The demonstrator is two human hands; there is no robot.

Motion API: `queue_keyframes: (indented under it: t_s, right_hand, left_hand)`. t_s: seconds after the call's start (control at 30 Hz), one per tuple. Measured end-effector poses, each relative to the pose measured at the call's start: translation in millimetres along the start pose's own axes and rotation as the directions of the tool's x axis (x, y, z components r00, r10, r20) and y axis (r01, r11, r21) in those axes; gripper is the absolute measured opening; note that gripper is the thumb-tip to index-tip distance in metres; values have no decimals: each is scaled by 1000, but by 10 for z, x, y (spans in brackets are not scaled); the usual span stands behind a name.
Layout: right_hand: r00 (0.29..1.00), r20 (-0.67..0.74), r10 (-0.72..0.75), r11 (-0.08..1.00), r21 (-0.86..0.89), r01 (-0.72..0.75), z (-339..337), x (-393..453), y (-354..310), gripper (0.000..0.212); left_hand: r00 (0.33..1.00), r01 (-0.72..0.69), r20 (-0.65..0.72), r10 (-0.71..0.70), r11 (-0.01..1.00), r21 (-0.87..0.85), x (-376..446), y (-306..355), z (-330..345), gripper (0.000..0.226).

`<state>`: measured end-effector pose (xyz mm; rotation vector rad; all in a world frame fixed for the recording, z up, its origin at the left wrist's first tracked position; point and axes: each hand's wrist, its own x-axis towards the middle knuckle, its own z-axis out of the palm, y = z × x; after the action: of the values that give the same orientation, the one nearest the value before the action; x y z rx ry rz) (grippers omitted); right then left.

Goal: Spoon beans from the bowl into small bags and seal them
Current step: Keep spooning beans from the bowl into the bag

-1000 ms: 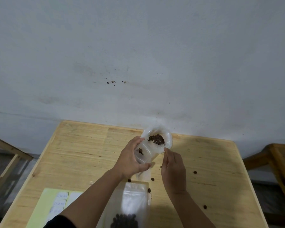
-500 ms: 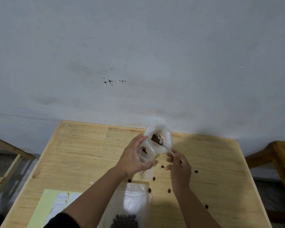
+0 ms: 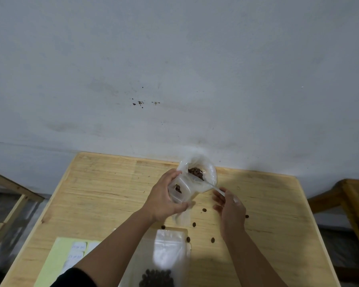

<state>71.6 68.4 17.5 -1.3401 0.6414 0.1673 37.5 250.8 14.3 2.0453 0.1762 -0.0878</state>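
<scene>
Left hand [image 3: 164, 198] grips the tilted clear bowl [image 3: 197, 179] above the bench [image 3: 104, 193]. Right hand [image 3: 229, 208], at its 4 o'clock, pinches the spoon [image 3: 210, 186] reaching into the beans [image 3: 195, 172].

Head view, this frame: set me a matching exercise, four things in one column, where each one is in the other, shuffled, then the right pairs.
Things
1. clear bowl
2. spoon
3. loose beans
4. flat bag with beans

Places
A. scattered on the wooden table
B. lying on the table at the near edge, between the forearms
C. held tilted above the table by the left hand
D. handle pinched by the right hand, tip reaching into the bowl

Pairs: 1-C, 2-D, 3-A, 4-B
</scene>
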Motion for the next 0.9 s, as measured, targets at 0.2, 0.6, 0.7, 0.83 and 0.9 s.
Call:
queue_keyframes:
  t_s: [0.2, 0.6, 0.7, 0.83, 0.9]
  right_hand:
    - [995, 32, -90, 993, -77, 92, 21, -96, -71, 18]
    - [996, 5, -87, 995, -43, 88, -119, -139, -232, 19]
    - [991, 39, -127, 991, -32, 128, -127, -165, -297, 20]
    - [979, 99, -180, 982, -45, 186, -100, -241, -359, 21]
    - [971, 125, -205, 976, -48, 212, -91, -287, -374, 22]
  left_hand:
    - [999, -6, 54, 5, 1000, 17, -17, 8, 22, 95]
    - [998, 67, 16, -68, 997, 32, 27, -35, 31, 102]
    - [998, 67, 15, -67, 998, 22, 38, -17, 37, 105]
    - [997, 77, 14, -77, 997, 6, 38, -1, 36, 107]
    - [997, 81, 14, -81, 997, 1, 37, 10, 36, 108]
